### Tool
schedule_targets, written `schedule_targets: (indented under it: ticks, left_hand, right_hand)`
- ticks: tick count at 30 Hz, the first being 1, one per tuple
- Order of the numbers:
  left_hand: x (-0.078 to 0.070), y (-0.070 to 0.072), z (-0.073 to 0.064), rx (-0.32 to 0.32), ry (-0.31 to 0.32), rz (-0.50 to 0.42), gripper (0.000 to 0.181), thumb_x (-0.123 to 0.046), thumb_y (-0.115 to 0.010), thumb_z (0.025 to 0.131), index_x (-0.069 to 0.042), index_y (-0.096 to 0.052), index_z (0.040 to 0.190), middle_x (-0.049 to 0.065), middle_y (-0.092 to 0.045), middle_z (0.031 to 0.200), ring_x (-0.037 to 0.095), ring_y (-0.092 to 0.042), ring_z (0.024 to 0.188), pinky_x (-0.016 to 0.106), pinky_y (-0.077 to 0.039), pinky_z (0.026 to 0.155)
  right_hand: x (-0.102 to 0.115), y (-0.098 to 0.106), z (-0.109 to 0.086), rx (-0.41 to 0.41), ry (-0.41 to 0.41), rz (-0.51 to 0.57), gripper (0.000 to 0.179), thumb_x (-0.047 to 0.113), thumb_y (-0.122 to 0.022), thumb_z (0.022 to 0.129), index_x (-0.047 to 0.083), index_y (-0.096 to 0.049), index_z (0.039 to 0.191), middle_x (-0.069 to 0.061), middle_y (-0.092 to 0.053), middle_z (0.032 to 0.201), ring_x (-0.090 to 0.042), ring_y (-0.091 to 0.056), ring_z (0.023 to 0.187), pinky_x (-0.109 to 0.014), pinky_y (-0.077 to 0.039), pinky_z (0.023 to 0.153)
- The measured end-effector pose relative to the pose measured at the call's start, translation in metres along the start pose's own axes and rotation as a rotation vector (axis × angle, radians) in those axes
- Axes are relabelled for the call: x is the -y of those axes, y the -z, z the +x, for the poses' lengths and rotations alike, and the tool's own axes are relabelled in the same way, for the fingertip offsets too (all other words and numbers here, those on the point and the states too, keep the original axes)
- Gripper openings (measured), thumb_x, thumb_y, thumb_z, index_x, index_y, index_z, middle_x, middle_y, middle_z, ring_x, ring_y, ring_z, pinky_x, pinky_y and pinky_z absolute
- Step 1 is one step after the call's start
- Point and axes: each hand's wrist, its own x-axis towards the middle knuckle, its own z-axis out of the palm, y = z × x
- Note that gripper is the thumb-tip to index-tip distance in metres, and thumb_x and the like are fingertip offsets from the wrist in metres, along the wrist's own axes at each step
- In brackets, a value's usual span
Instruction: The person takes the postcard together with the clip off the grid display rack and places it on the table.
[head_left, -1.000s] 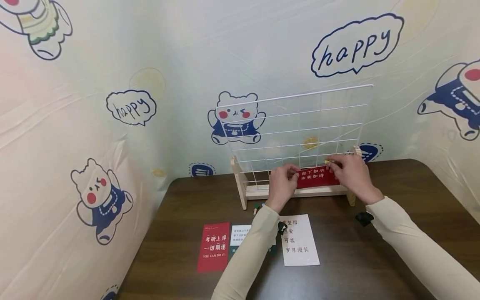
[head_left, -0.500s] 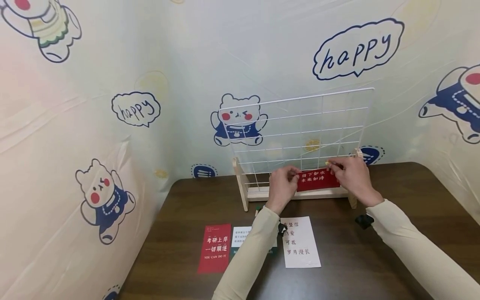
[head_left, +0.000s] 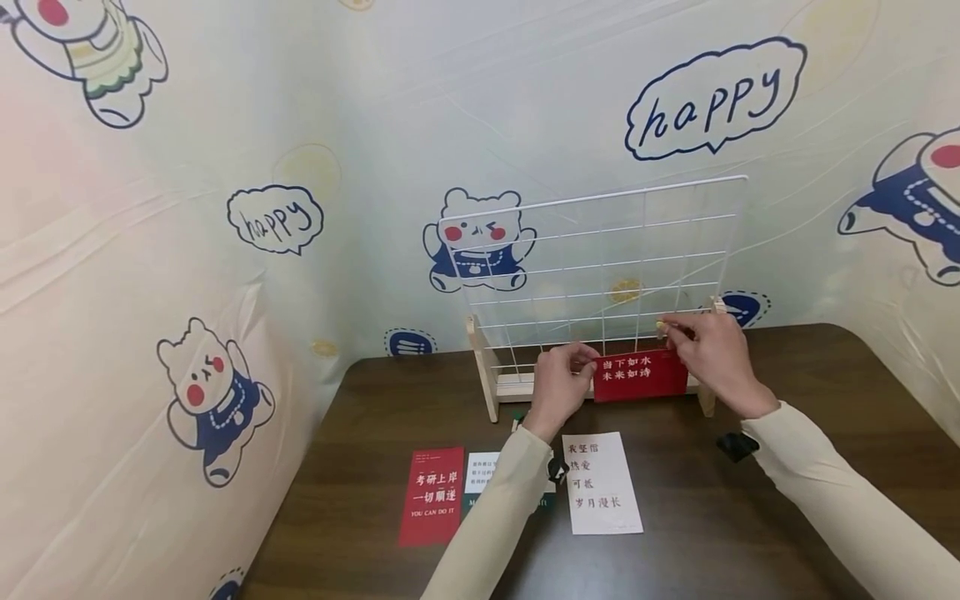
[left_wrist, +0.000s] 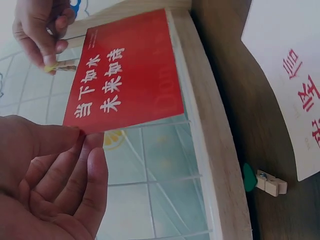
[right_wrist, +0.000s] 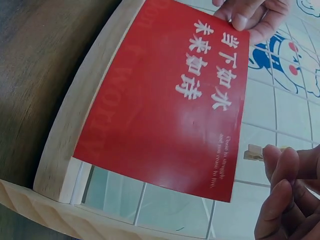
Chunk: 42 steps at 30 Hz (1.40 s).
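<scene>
My left hand [head_left: 558, 387] pinches the top left corner of a red card [head_left: 641, 390] with white Chinese lettering, between thumb and fingers. The card hangs before the lower part of a white wire grid [head_left: 600, 195] set in a wooden stand [head_left: 483, 367]. My right hand [head_left: 712, 350] pinches a small wooden clothespin [right_wrist: 254, 152] with a yellow piece on it. In the right wrist view the clothespin is apart from the card, near its top edge. In the left wrist view, another clothespin [left_wrist: 271, 183] with a green piece lies on the table.
On the dark wooden table [head_left: 337, 500] lie a red card [head_left: 432, 498] at left, a white and green card [head_left: 480, 483] partly hidden by my left sleeve, and a white card [head_left: 603, 487] with lettering. A patterned cloth [head_left: 375, 108] hangs behind the stand.
The red card has come down a little in my left hand. The clothespin in my right hand, earlier at the card's top edge, now stands slightly above it.
</scene>
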Motion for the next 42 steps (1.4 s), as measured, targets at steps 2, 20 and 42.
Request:
schedule_targets:
  ticks: [2,20,42]
  left_hand:
    - [-0.002,0.002,-0.003,0.012,0.008,-0.014,0.009,-0.010,-0.071,0.098,-0.013,-0.079,0.101,0.002,-0.080,0.090,0.006,-0.072,0.075,0.016,-0.051,0.069]
    - [-0.014,-0.003,-0.032,0.201,0.061,-0.135,0.010,-0.006,-0.072,0.097,-0.010,-0.078,0.103,0.004,-0.078,0.091,-0.002,-0.063,0.069,0.013,-0.052,0.065]
    - [-0.011,-0.030,-0.049,0.277,0.164,-0.140,0.010,-0.007,-0.074,0.095,-0.013,-0.079,0.100,-0.003,-0.079,0.088,0.003,-0.072,0.073,0.015,-0.053,0.064]
  right_hand:
    - [0.000,0.001,-0.001,0.005,0.000,0.002,0.019,0.002,-0.072,0.094,-0.004,-0.078,0.111,-0.015,-0.075,0.072,-0.015,-0.053,0.056,-0.025,-0.036,0.046]
    - [-0.003,0.003,-0.019,0.103,-0.071,-0.009,0.023,0.006,-0.072,0.095,-0.003,-0.076,0.115,-0.027,-0.076,0.088,-0.016,-0.055,0.056,-0.018,-0.040,0.045]
    - [-0.006,-0.012,-0.033,0.332,-0.139,0.009,0.027,0.007,-0.071,0.095,-0.002,-0.075,0.120,-0.008,-0.068,0.069,-0.014,-0.049,0.053,-0.025,-0.040,0.045]
